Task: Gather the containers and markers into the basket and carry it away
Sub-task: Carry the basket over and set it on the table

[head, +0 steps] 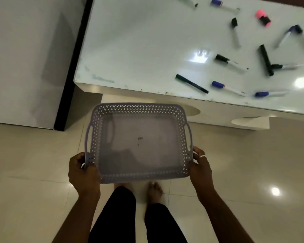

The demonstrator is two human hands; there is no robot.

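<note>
- Pale glossy floor tiles (33,163) lie under my bare feet (154,190), and a shiny white table (139,50) stands just ahead, reaching off to my right.
- I hold the lavender perforated basket (139,108) in the air over the floor, short of the table's front edge. Nothing lies in it.
- My left hand (82,174) grips the near left corner with its fingers curled round the rim. My right hand (201,169) clasps the near right corner likewise.
- Markers (231,62) lie scattered across the right part of the table. A blue-capped marker (226,87) and a slim black pen (191,83) are closest to the front edge.
- A small pink-and-black container (263,18) lies farther back; it is too blurred to identify more closely.
- I judge this to be the very start: I am bringing the basket up, and nothing is gathered yet.
- Next I would probably set the basket on the bare left part of the table. That frees a hand for the nearest markers.
</note>
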